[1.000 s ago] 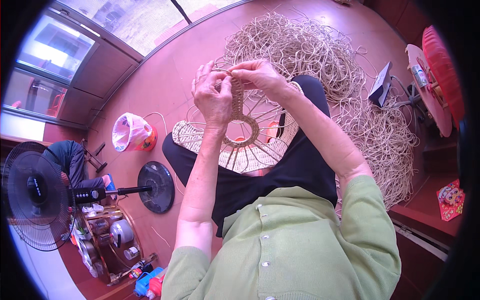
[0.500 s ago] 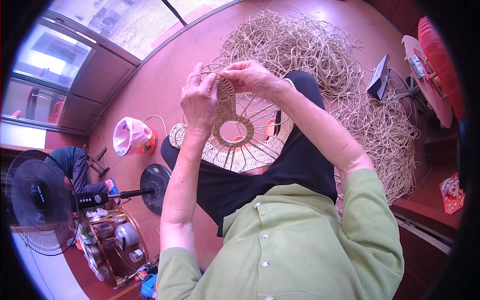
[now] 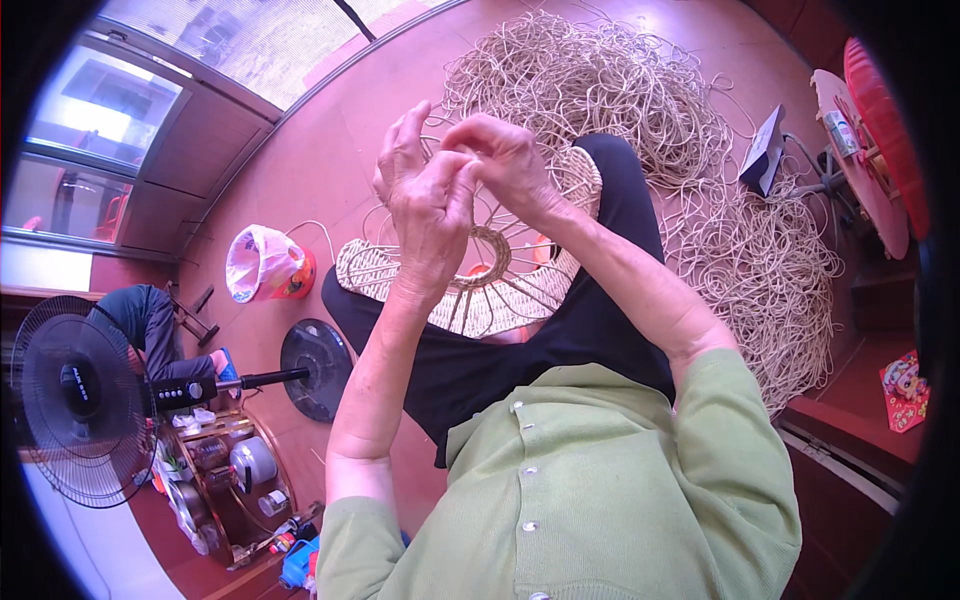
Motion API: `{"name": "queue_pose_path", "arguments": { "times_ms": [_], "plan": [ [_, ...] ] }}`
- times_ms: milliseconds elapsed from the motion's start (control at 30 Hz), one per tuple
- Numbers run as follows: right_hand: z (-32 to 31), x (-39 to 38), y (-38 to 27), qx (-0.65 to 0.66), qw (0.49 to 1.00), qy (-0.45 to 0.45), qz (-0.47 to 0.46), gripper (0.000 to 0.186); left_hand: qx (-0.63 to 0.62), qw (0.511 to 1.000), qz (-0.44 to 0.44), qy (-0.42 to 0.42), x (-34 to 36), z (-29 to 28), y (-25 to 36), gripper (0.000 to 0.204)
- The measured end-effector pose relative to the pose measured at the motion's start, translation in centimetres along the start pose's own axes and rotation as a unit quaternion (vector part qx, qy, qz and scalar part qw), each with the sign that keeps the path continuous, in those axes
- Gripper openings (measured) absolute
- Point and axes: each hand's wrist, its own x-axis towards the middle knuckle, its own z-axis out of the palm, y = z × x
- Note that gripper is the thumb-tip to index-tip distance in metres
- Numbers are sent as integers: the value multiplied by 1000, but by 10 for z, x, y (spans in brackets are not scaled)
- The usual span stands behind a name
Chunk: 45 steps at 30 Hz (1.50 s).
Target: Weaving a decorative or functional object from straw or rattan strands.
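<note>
Both hands are raised close together above my lap, fingertips meeting. My left hand point(image 3: 425, 205) has thumb and a finger pinched, the other fingers pointing up. My right hand point(image 3: 512, 165) curls its fingers against that pinch. What they hold is hidden or too thin to make out. Beneath them, on my black-trousered legs, rests a half-round woven cord piece point(image 3: 490, 312) with a pale thick border. Thin spokes run from it to a brown woven ring point(image 3: 497, 262), partly covered by my left hand. The brown strip above the ring is hidden behind my hands.
A big tangled heap of pale cord point(image 3: 600, 90) covers the floor ahead and to the right. On the left stand a lined bin point(image 3: 262, 268), a black fan point(image 3: 85, 395) and a shelf rack point(image 3: 235, 490). Another person's leg point(image 3: 150, 335) shows behind the fan.
My left hand has turned and moved slightly right, now covering the brown strip that showed between my hands. My right hand's fingers have curled in more and come closer to the left.
</note>
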Motion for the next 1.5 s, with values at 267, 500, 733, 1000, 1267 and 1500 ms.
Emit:
{"name": "queue_pose_path", "arguments": {
  "times_ms": [267,500,733,1000,1267,1500],
  "plan": [
    [-5,27,13,247,883,-51,395,17,21,984,-175,34,-5,11,-24,17],
    [-2,24,21,236,886,-100,387,25,9,988,-124,94,-17,23,-37,18],
    [-17,23,22,324,856,-185,358,22,7,989,-97,112,-16,17,-38,20],
    [-18,24,20,315,859,-139,379,22,288,955,-46,-55,14,7,-33,17],
    [-16,22,12,270,890,-110,351,18,257,962,-11,-87,16,9,-45,17],
    [-20,20,15,305,869,-148,360,22,99,994,22,39,4,12,-44,12]
  ]
}}
